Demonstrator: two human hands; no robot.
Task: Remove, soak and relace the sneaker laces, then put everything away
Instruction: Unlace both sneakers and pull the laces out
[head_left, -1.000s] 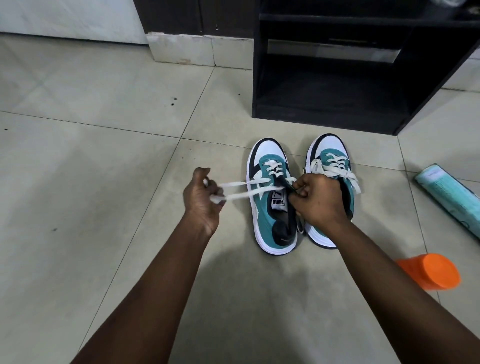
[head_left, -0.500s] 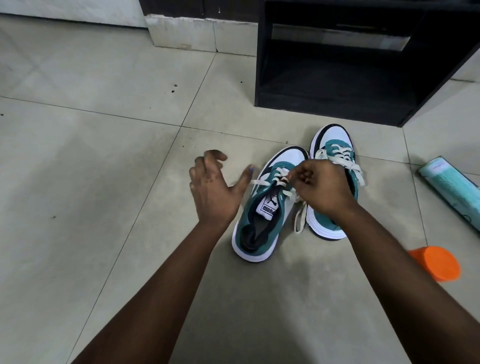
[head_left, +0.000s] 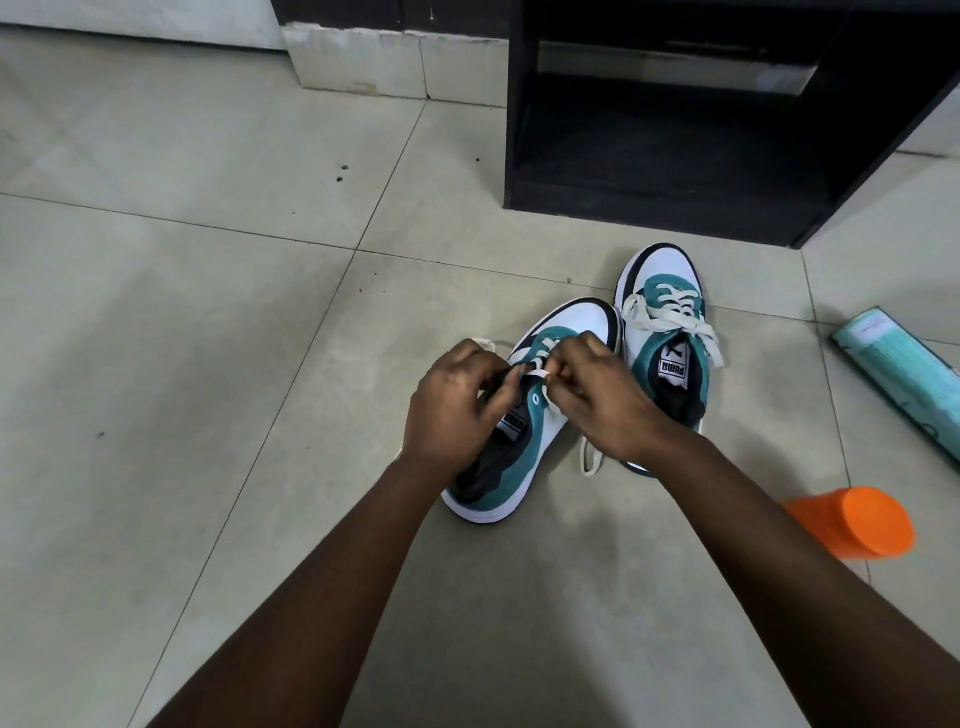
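Both hands are pinched on the white lace (head_left: 537, 371) at the top eyelets of the near sneaker (head_left: 511, 452), the left hand (head_left: 452, 410) closed on it from the left and the right hand (head_left: 605, 400) closed on it from the right; a second ago the left hand held two lace ends stretched out to the left, then opened and let go, and it has now come back in to grip at the tongue; the sneaker has also swung so its toe points far and right, touching the other sneaker (head_left: 667, 338), whose lace is untouched; a loose lace end (head_left: 589, 460) trails on the floor (head_left: 208, 338); unlacing looks barely begun; an orange cup (head_left: 862, 522) lies near right
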